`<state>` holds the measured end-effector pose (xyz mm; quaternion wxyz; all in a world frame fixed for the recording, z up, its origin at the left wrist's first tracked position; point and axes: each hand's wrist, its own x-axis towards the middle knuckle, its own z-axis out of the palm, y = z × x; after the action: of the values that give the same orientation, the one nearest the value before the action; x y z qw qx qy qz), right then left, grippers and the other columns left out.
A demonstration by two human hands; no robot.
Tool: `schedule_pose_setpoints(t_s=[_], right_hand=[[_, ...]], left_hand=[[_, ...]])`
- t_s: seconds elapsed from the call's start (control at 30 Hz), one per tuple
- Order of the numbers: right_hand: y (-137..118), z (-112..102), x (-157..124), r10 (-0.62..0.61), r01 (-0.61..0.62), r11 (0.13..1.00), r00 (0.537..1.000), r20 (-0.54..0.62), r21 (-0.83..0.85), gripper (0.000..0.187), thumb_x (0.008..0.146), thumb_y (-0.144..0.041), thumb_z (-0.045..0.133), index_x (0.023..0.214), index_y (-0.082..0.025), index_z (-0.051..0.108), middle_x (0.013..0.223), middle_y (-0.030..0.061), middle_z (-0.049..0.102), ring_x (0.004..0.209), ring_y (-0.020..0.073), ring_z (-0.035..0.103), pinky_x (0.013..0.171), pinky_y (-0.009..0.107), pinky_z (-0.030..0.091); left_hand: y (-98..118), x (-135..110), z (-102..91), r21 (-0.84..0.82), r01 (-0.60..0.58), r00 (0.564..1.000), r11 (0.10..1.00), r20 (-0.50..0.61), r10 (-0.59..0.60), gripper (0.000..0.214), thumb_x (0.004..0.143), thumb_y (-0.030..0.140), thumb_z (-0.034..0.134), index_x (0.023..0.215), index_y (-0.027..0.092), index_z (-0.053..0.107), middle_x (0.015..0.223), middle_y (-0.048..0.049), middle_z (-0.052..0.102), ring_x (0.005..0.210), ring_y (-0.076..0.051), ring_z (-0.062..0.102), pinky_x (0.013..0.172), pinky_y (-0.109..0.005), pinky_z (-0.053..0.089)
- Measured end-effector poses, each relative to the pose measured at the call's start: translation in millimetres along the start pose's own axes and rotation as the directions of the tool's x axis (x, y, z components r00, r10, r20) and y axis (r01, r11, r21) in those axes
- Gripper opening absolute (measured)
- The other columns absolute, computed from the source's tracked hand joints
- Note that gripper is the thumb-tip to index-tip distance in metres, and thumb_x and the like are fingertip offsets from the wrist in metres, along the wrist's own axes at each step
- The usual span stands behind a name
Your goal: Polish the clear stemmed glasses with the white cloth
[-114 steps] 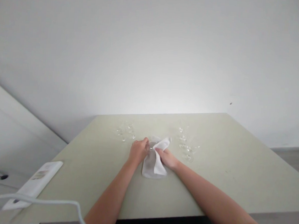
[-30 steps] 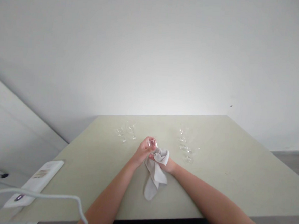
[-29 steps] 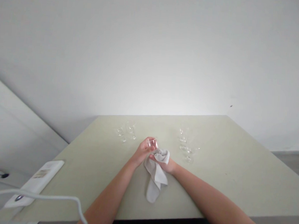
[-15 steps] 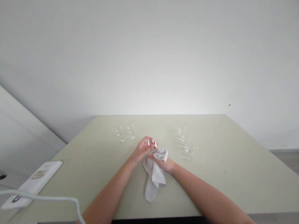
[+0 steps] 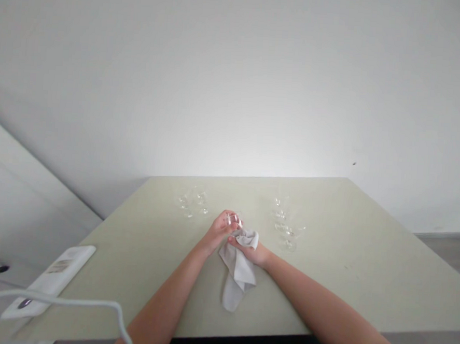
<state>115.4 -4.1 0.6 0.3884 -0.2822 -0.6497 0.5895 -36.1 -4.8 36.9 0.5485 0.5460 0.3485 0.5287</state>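
Near the middle of the table, my left hand [image 5: 219, 230] is wrapped around the bowl of a clear stemmed glass [image 5: 234, 220], which is tilted. My right hand [image 5: 253, 251] grips a light grey cloth [image 5: 239, 268] pressed against the lower end of that glass. The cloth hides the glass's stem and foot, and it covers most of my right fingers. A long fold of the cloth hangs down toward me.
On the pale green table [image 5: 324, 281], a pair of clear glasses [image 5: 189, 203] stands at the back left. Several more glasses [image 5: 283, 224] stand right of my hands. A white box [image 5: 52, 280] lies on the left edge, with a white cable [image 5: 70, 302] in front.
Both hands keep their hold on the glass and the cloth, with almost no movement. The view has shifted very slightly.
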Motion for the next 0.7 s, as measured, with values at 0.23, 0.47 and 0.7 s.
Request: schedule_pose_setpoints(t_s=[0.23,0.47,0.7], right_hand=[[-4.0,-0.1,-0.6,-0.02,0.02,1.0,0.999,0.041,-0.001,0.037,0.081,-0.052,0.066,0.092,-0.016,0.069,0.087,0.0042,0.069,0.081,0.0171,0.063,0.083,0.032,0.05],[-1.6,-1.8,-1.0,0.035,-0.035,0.999,0.999,-0.002,0.039,0.037,0.08,-0.052,0.069,0.088,-0.016,0.068,0.086,0.004,0.07,0.084,0.0175,0.064,0.082,0.032,0.051],[1.6,3.6,-0.8,0.262,-0.26,0.858,0.963,0.059,0.444,0.05,0.064,-0.059,0.079,0.091,-0.019,0.068,0.083,0.0014,0.071,0.078,0.0172,0.066,0.083,0.034,0.052]], left_hand=[[-0.9,0.0,-0.6,0.001,0.002,1.0,1.0,0.012,-0.002,0.047,0.072,0.048,0.077,0.101,0.018,0.054,0.091,-0.0048,0.066,0.083,-0.016,0.061,0.077,-0.029,0.047],[0.2,1.9,-0.9,0.073,-0.003,0.998,0.997,-0.066,0.008,0.045,0.069,0.046,0.079,0.099,0.017,0.06,0.086,-0.0028,0.064,0.079,-0.015,0.059,0.075,-0.028,0.046],[-3.4,-0.4,-5.2,-0.084,0.073,0.997,0.994,-0.003,-0.074,0.051,0.077,0.048,0.071,0.115,0.016,0.059,0.098,-0.0087,0.069,0.088,-0.02,0.064,0.081,-0.032,0.047]])
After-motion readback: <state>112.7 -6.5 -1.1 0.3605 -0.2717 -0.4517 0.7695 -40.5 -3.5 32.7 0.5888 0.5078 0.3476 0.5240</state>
